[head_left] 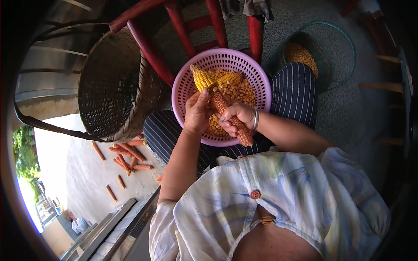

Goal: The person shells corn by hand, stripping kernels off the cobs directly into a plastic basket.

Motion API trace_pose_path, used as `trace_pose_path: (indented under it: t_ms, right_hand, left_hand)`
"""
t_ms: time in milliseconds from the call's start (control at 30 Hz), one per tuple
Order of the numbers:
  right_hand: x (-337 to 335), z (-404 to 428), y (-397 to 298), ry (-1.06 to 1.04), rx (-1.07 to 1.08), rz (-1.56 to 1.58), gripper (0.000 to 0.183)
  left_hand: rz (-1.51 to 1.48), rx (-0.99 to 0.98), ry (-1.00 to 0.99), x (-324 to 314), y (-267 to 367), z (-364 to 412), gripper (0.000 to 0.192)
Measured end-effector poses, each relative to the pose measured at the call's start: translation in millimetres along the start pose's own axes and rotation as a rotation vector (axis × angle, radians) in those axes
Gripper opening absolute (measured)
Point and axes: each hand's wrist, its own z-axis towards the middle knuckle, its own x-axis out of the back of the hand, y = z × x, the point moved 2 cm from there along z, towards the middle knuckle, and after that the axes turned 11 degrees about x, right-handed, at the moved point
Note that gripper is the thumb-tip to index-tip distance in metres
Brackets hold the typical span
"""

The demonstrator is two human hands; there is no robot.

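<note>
My left hand (197, 112) grips an ear of corn (201, 77) with yellow kernels on it, thumb pressed near its lower end. In my right hand (240, 114), which wears a metal bangle, is a bare reddish corncob (242, 132). The cob's upper end meets the ear near my left thumb; my fingers partly hide the contact. Both hands are over a pink plastic colander (264, 98) resting between my knees. Loose corn kernels (245, 94) lie inside it, along with another yellow corn ear (229, 77).
A large woven basket (107, 88) lies tipped at left. Several bare cobs (130, 151) are scattered on the floor below it. A red wooden chair (214, 24) stands just beyond the colander. At right, a green mesh container (323, 71) holds kernels (302, 58).
</note>
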Motion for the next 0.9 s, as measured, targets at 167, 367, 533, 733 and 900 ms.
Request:
trace_pose_path:
  t_ms: [167,367,533,733,900]
  right_hand:
    - [-1,-1,3,0.063,0.054,-0.13,0.008]
    - [3,3,4,0.158,0.076,-0.345,0.012]
    - [2,-4,-5,0.262,0.208,-0.386,0.015]
    - [1,-3,-8,0.283,0.158,-0.38,0.01]
    - [-3,2,-2,0.324,0.206,-0.564,0.006]
  left_hand:
    - [0.029,-0.067,0.131,-7,-7,2,0.028]
    - [0.03,-0.16,0.31,-19,-14,5,0.027]
    - [0.075,-0.116,0.202,-9,-15,5,0.037]
    - [-0.091,0.069,-0.011,-4,-7,8,0.042]
    - [0.062,-0.034,0.228,-2,-11,16,0.033]
